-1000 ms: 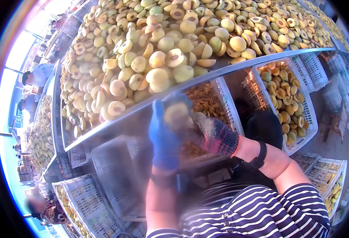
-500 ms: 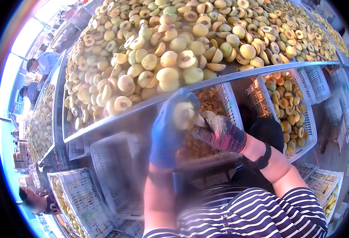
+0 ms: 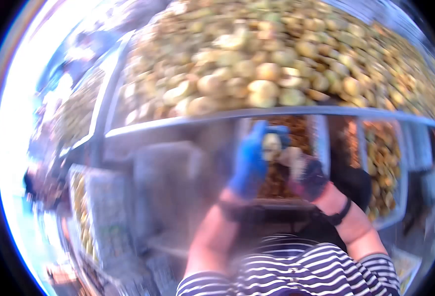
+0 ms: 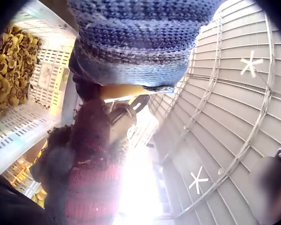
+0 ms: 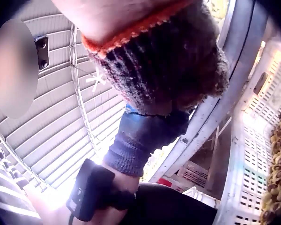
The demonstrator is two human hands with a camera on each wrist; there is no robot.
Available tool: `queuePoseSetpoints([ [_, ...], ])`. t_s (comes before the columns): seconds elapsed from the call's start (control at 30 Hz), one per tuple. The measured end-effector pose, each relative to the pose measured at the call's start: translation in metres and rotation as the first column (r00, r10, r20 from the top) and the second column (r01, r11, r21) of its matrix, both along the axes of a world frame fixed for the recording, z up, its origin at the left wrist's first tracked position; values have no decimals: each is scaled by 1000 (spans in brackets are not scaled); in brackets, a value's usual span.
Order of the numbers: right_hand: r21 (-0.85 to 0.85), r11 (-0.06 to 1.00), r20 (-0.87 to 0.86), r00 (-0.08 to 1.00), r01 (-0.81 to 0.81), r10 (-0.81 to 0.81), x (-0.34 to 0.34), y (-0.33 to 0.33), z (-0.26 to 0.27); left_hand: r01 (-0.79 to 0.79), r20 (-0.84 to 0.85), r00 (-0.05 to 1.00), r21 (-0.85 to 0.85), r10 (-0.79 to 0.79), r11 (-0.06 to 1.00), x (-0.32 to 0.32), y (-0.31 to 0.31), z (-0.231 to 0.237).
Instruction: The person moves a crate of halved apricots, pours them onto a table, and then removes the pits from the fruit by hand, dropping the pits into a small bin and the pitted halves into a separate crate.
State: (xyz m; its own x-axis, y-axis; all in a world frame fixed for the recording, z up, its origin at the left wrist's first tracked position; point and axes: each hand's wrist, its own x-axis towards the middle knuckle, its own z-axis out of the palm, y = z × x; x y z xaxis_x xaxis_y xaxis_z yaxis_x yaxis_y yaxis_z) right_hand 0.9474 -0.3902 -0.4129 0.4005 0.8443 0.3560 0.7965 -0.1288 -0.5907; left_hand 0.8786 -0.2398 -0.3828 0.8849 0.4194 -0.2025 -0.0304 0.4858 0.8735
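In the blurred head view, my blue-gloved left hand point(image 3: 251, 165) holds a pale yellow peach point(image 3: 272, 144) between fingers and thumb. My right hand point(image 3: 307, 173), in a dark grey and red knitted glove, is right beside it with curled fingers. From the left wrist view, a small tool with a dark looped end point(image 4: 141, 101) sticks out at the right hand's fingers, close under the peach's yellow edge point(image 4: 124, 91). Most of the tool is hidden by the glove. The right wrist view shows the right glove point(image 5: 159, 65) overlapping the left glove point(image 5: 147, 133).
A metal-edged table point(image 3: 217, 116) heaped with halved peaches point(image 3: 264, 91) lies in front. Below my hands stands a white crate point(image 3: 321, 148) of brown scraps; another crate point(image 3: 402, 182) at right holds peach halves. More crates point(image 3: 111, 212) stand at left.
The head view has swung, so table and hands now appear further right and blurred. Both hands remain together at the peach, which has turned slightly between the left fingers.
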Motion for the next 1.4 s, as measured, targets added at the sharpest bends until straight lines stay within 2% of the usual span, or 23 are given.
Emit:
queuePoseSetpoints([
  [0.03, 137, 991, 8, 1000, -14, 13, -2, 1, -5, -35, 30, 999, 30, 34, 999, -3, -3, -5],
  [0.07, 81, 996, -478, 878, 28, 14, -5, -2, -16, -70, 60, 996, 59, 67, 996, -5, -6, -10],
  [0.13, 96, 994, -488, 873, 43, 10, -7, 0, -44, -156, -50, 987, -92, 152, 984, -7, -8, -11],
  [0.27, 196, 979, -65, 995, -58, 72, -27, 14, -14, -120, -35, 992, -68, 117, 991, -25, 4, -23],
  [0.37, 26, 996, -75, 993, -90, 92, -32, 9, 0, 20, -144, 990, 226, 13, 974, -52, 14, 1],
  [0.47, 96, 990, -319, 939, -105, 130, -33, 14, 3, 10, -98, 995, 367, 28, 930, -64, 15, 22],
  [0.57, 193, 980, -632, 759, -42, 157, -28, 11, -4, -455, 440, 870, 538, 224, 710, -53, -6, 7],
  [0.63, 196, 975, -665, 716, -108, 213, -33, 14, 3, -311, 344, 929, 521, 138, 795, -58, -1, -4],
  [0.7, 211, 962, -692, 668, -173, 272, -40, 12, 13, -113, 248, 963, 729, -108, 675, -54, 13, -8],
  [0.73, 237, 949, -731, 606, -207, 314, -40, 11, 17, -41, 175, 947, 897, -269, 441, -56, 30, 0],
  [0.77, 271, 936, -782, 515, -227, 351, -38, 8, 22, 182, 87, 946, 655, -312, 733, -59, 29, 23],
  [0.8, 331, 915, -847, 354, -231, 396, -35, 5, 23, 280, 16, 955, 279, -296, 919, -61, 28, 45],
  [0.83, 408, 889, -884, 153, -210, 442, -32, 4, 20, 62, 186, 932, 762, -310, 644, -58, 28, 54],
  [0.9, 543, 831, -815, -313, -123, 487, -28, 8, 10, -176, 367, 927, 616, -82, 768, -52, 22, 28],
  [0.93, 436, 881, -895, 11, -184, 446, -30, 9, 17, -203, 411, 911, 497, -23, 844, -49, 10, 19],
  [1.0, 292, 931, -922, 193, -217, 334, -34, 5, 29, -194, 463, 886, 368, 2, 909, -48, -7, 6],
  [1.07, 262, 930, -964, -100, -257, 245, -33, -3, 40, -104, 365, 931, 252, 5, 962, -47, -13, -2],
  [1.1, 261, 929, -965, -105, -261, 242, -32, -5, 38, -15, 302, 952, 189, -43, 982, -46, -9, 6],
  [1.17, 262, 926, -964, -108, -273, 241, -28, -6, 30, -78, 283, 958, 440, -55, 895, -45, -9, 15],
  [1.27, 303, 930, -953, -81, -208, 293, -25, -3, 24, -369, 390, 917, 739, 90, 563, -36, -13, 4],
  [1.3, 241, 940, -969, -13, -241, 246, -25, -2, 27, -326, 373, 915, 462, 152, 825, -38, -20, 2],
  [1.37, 112, 947, -982, 115, -300, 153, -28, -2, 36, -287, 242, 945, 289, 220, 913, -37, -23, 7],
  [1.4, 118, 943, -990, 35, -312, 136, -27, -2, 32, -240, 135, 968, 224, 214, 945, -36, -20, 13],
])
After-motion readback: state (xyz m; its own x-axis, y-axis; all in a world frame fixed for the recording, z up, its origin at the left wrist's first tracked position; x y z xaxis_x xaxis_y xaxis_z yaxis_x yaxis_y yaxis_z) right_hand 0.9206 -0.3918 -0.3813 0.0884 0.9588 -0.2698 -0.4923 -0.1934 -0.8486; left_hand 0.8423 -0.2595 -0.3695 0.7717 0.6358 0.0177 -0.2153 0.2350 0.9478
